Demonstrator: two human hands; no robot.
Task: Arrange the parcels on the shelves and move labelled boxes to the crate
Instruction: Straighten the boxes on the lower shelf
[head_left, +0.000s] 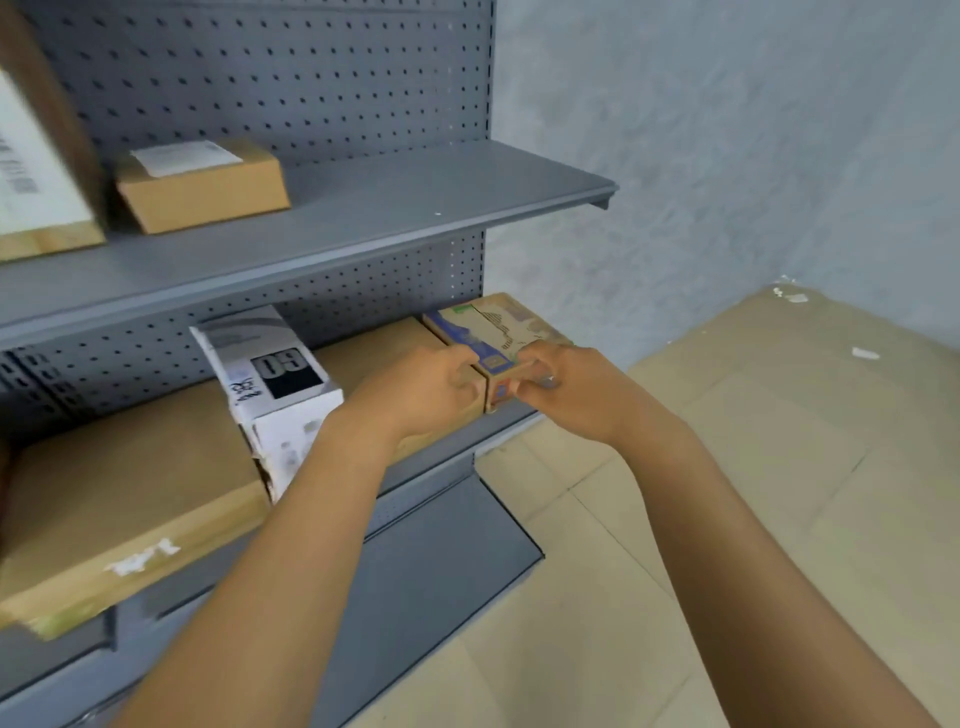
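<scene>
A small printed cardboard box (496, 325) with blue and green markings lies at the right end of the middle shelf (441, 462). My left hand (421, 395) and my right hand (561, 382) both grip its near end, fingers curled round the front corners. Left of it lies a plain brown box (374, 351), partly hidden by my left hand. A white box (275, 374) with a black "09" patch leans tilted against a large flat brown box (119, 509).
The upper shelf (415, 208) carries a small brown labelled box (202, 182) and a large labelled parcel (36, 156) at the left edge. A grey wall stands to the right. Flattened cardboard (805, 415) covers the tiled floor (561, 623).
</scene>
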